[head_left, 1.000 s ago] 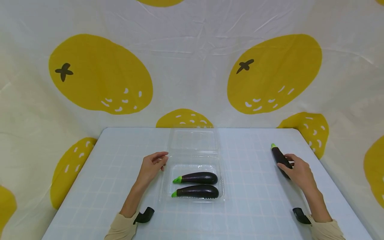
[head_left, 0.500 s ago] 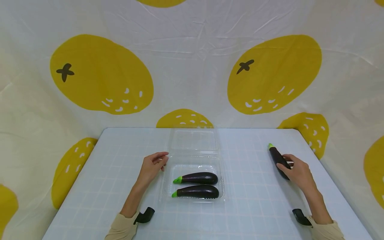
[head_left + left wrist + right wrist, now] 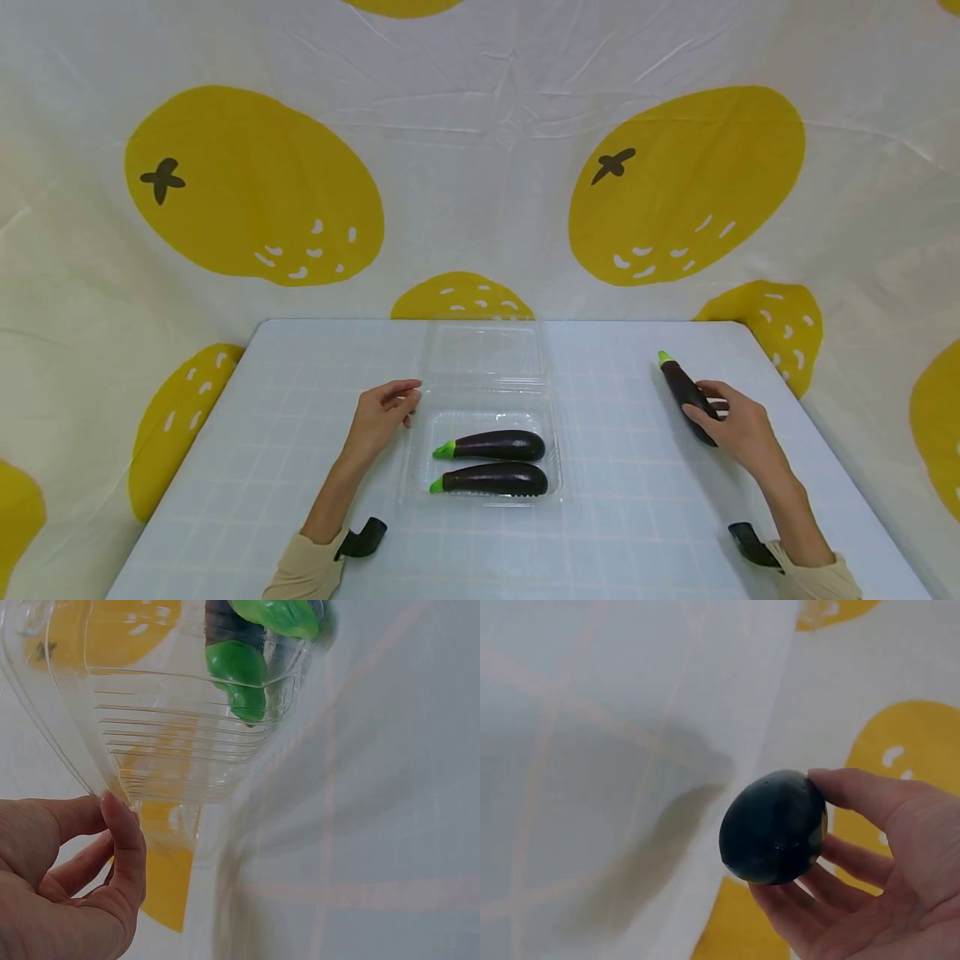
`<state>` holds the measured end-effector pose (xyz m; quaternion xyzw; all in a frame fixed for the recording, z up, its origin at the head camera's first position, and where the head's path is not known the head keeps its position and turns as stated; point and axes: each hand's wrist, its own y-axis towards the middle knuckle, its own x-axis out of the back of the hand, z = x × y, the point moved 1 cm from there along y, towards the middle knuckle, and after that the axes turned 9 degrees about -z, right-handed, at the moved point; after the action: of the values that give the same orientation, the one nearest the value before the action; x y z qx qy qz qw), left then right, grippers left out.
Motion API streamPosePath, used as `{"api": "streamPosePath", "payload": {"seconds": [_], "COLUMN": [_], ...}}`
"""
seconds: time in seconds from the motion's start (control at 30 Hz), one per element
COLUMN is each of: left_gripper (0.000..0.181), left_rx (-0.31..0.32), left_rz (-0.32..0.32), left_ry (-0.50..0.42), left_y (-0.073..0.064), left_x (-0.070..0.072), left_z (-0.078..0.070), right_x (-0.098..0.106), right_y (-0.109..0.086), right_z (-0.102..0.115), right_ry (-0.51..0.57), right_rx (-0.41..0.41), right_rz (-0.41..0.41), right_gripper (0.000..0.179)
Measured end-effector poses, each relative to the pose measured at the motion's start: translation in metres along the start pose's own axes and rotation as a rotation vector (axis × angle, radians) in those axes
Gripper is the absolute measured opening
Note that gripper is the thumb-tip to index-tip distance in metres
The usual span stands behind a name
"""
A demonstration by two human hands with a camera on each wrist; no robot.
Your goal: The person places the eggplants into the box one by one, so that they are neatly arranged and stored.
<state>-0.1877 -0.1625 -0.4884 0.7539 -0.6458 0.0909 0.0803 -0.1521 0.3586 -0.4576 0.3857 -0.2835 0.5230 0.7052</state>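
My right hand (image 3: 741, 425) grips a dark purple eggplant (image 3: 679, 385) between thumb and fingers, on the right of the table. Its green stem end points away and slightly left. The right wrist view shows the rounded end of the eggplant (image 3: 772, 829) held off the table, its shadow lying apart. A clear plastic clamshell container (image 3: 487, 418) stands mid-table, lid (image 3: 487, 352) folded back. Inside lie two eggplants, a far one (image 3: 501, 445) and a near one (image 3: 497, 479), stems left. My left hand (image 3: 378, 415) pinches the container's left rim, thumb against forefinger (image 3: 124, 832).
A white table (image 3: 622, 533) with a faint grid carries everything. Behind it hangs a pale cloth (image 3: 480, 192) printed with yellow fruit. Black wrist-worn pieces stick out at the left cuff (image 3: 362, 538) and the right cuff (image 3: 752, 543).
The right hand has carried its eggplant a little to the left and up off the table. The left hand, the container and the two eggplants inside have stayed put.
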Motion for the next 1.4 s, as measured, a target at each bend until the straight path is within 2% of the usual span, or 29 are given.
{"api": "streamPosePath", "payload": {"seconds": [0.5,1.0,1.4], "left_gripper": [0.030,0.030,0.029], "left_rx": [-0.003,-0.004,-0.006], "left_rz": [0.002,-0.008,-0.006], "left_ry": [0.002,0.024,0.013], "left_y": [0.002,0.001,0.000], "left_x": [0.001,0.001,0.000], "left_z": [0.001,0.000,-0.001], "right_x": [0.007,0.007,0.000], "right_y": [0.000,0.003,0.000], "right_z": [0.037,0.071,0.094], "right_ry": [0.047,0.077,0.123], "right_rx": [0.121,0.143,0.200], "right_rz": [0.014,0.075,0.098], "right_gripper": [0.051,0.053,0.048]}}
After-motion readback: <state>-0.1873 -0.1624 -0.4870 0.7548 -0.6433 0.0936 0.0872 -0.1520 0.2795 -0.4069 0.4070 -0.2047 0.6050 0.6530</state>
